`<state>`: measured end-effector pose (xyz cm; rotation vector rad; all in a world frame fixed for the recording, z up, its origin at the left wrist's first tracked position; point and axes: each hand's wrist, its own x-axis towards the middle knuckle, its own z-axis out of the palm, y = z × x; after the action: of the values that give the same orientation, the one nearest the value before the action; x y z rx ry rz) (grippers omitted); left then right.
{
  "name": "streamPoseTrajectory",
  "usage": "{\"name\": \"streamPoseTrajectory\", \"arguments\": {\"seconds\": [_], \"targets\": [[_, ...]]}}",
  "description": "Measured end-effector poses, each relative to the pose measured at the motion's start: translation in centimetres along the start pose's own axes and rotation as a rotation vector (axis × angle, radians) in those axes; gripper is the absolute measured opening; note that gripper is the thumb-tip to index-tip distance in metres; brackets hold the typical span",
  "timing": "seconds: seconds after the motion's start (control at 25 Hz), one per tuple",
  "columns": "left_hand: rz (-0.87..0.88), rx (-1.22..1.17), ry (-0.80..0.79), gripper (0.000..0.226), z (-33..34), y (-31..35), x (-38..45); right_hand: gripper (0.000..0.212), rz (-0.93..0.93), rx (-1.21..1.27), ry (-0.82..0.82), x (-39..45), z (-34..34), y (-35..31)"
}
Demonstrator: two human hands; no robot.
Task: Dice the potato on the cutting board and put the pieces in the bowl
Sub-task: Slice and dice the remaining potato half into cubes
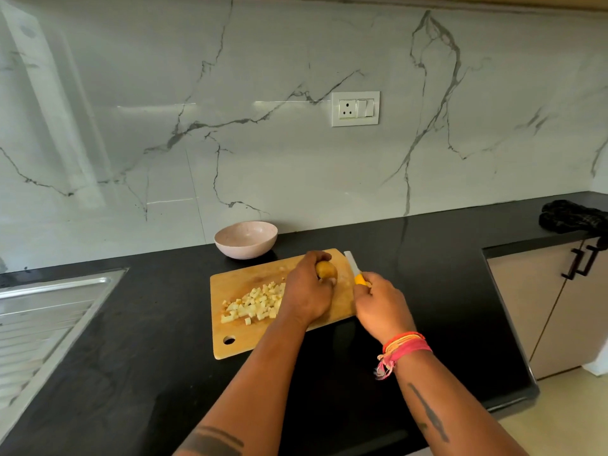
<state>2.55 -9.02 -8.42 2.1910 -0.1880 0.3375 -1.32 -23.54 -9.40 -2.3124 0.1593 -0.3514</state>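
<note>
Potato (325,269): an uncut remainder, skin still on, standing at the far right part of the cutting board (243,340). The left hand (307,291) curls its fingers over it from the near side and holds it down; the potato shows just beyond the knuckles. Diced pieces (255,302): a loose heap of pale cubes on the middle of the board, just left of the left hand and touching none of the grip. Knife (352,266): pale blade, yellow handle, held in the closed right hand (381,307); the blade points away from the person and lies just right of the potato, over the board's right edge. Whether the edge touches the potato cannot be told. Bowl (246,239): pink, on the black surface (131,357) just behind the board's far edge, near the wall; nothing shows inside it.

Progress, as judged: dicing is well under way, perhaps past half, with one piece of potato left to cut. No transfer has begun; all cut pieces remain on the board. Outlying: steel sink drainer (49,307) at left, dark cloth (572,215) far right, wall socket (355,108).
</note>
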Motion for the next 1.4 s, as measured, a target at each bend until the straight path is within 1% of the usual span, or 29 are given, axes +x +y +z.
{"name": "streamPoseTrajectory", "arguments": {"seconds": [0.12,0.24,0.36,0.48,0.56,0.72,0.76,0.88,0.92,1.04,1.2,1.4], "targets": [[-0.066,0.127,-0.098,0.046,0.8,0.1,1.1,0.030,0.064,0.074,-0.045,0.4,-0.2,0.6],[-0.118,0.306,-0.166,0.047,0.9,-0.3,1.7,0.032,0.050,0.047,-0.083,0.4,0.1,0.6],[-0.065,0.463,-0.241,0.052,1.0,-0.3,2.0,0.041,-0.018,-0.016,-0.078,0.3,0.4,0.4],[-0.002,0.545,-0.273,0.056,1.1,-0.4,2.4,0.045,-0.064,-0.107,-0.064,-0.1,0.5,0.3],[0.016,0.557,-0.265,0.052,1.2,-0.5,2.7,0.043,-0.069,-0.140,-0.058,-0.4,0.4,0.2],[0.045,0.528,-0.266,0.048,1.1,-0.7,3.1,0.030,-0.050,-0.130,-0.050,-0.3,0.7,0.2],[0.051,0.523,-0.267,0.047,1.1,-0.7,3.3,0.031,-0.061,-0.143,-0.055,-0.3,0.7,0.1],[0.076,0.518,-0.245,0.045,1.2,-1.0,3.1,0.048,-0.125,-0.201,-0.107,-0.4,0.8,0.2],[0.081,0.501,-0.229,0.044,1.3,-1.2,3.0,0.051,-0.131,-0.213,-0.120,-0.3,0.8,0.2],[0.082,0.438,-0.192,0.043,1.4,-1.7,2.4,0.053,-0.143,-0.236,-0.122,-0.1,0.8,0.4],[0.100,0.445,-0.155,0.042,1.3,-1.5,2.3,0.056,-0.193,-0.281,-0.115,-0.2,1.2,0.3],[0.108,0.469,-0.157,0.044,1.3,-0.8,1.9,0.059,-0.218,-0.354,-0.137,0.4,1.6,-0.2]]}}
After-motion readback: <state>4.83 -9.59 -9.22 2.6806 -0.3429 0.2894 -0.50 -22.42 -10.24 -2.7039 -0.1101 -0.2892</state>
